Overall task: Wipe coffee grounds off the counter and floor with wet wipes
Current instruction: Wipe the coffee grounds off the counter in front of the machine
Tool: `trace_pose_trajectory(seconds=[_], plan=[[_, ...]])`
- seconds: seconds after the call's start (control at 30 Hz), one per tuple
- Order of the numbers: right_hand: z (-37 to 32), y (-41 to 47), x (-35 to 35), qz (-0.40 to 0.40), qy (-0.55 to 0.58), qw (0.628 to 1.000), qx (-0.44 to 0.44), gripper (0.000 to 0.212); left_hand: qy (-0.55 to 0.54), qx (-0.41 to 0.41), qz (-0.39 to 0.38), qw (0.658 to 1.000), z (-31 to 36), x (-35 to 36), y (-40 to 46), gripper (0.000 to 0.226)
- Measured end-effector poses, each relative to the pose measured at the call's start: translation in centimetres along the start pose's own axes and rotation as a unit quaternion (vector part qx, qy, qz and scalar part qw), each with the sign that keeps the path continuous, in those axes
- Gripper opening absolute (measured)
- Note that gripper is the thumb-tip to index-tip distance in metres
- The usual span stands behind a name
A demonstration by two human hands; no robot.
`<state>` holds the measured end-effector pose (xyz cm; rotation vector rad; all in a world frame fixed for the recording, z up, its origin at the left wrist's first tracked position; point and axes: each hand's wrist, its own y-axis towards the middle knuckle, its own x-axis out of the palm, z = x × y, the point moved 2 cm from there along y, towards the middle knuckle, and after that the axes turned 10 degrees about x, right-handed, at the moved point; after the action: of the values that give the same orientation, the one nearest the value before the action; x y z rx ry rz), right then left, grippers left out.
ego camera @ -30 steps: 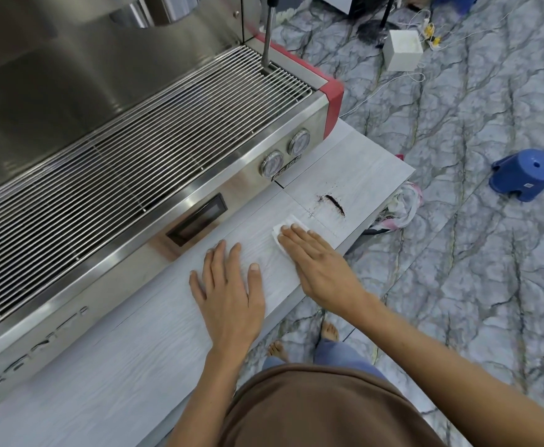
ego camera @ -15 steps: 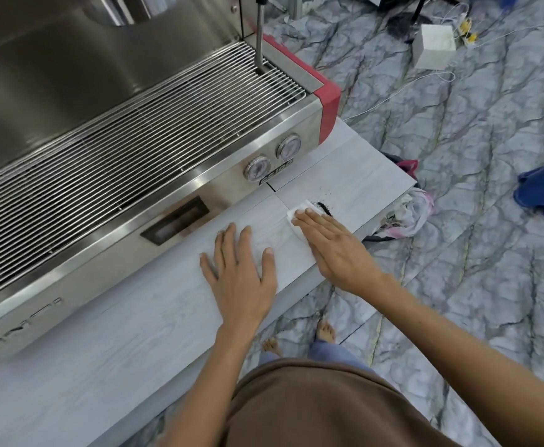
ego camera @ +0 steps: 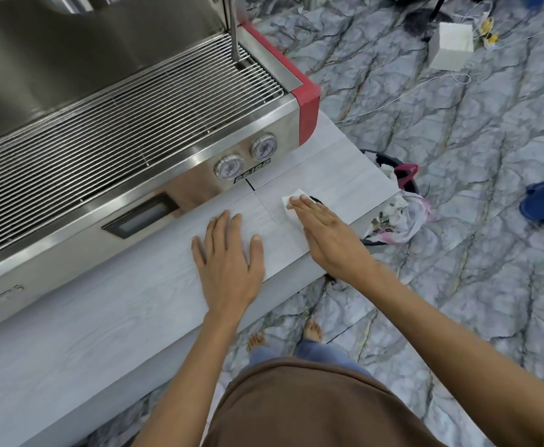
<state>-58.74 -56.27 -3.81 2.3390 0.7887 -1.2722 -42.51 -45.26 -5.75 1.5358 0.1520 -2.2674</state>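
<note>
Right hand (ego camera: 328, 233) presses wet wipe (ego camera: 291, 201) flat-fingered on counter (ego camera: 102, 333); left hand (ego camera: 228, 262) rests spread.

You get bright, even light with soft shadows — faint glare on the espresso machine (ego camera: 135, 130). Wide-angle bending shows at the edges — slight blur throughout.
</note>
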Motion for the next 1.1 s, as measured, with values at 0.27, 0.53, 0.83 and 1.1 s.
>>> trace_pose_trajectory(seconds=[0.27,0.53,0.83,1.1], plan=[[-2.9,-2.1,2.1,-0.014,-0.004,0.998,-0.055,0.045,-0.065,-0.034,0.029,0.997,0.2,-0.6,-0.1,0.055],[-4.8,-1.8,4.5,-0.029,-0.051,0.998,-0.036,0.052,-0.064,-0.009,0.010,0.998,-0.4,-0.9,-0.2,0.052],[-4.3,0.4,4.8,0.008,-0.088,0.996,0.008,0.047,0.012,-0.013,-0.001,1.000,-0.3,-0.4,-0.3,0.057],[-1.8,1.2,3.2,0.028,-0.097,0.993,0.062,0.046,0.065,-0.003,-0.035,0.997,-0.5,0.2,-0.2,0.059]])
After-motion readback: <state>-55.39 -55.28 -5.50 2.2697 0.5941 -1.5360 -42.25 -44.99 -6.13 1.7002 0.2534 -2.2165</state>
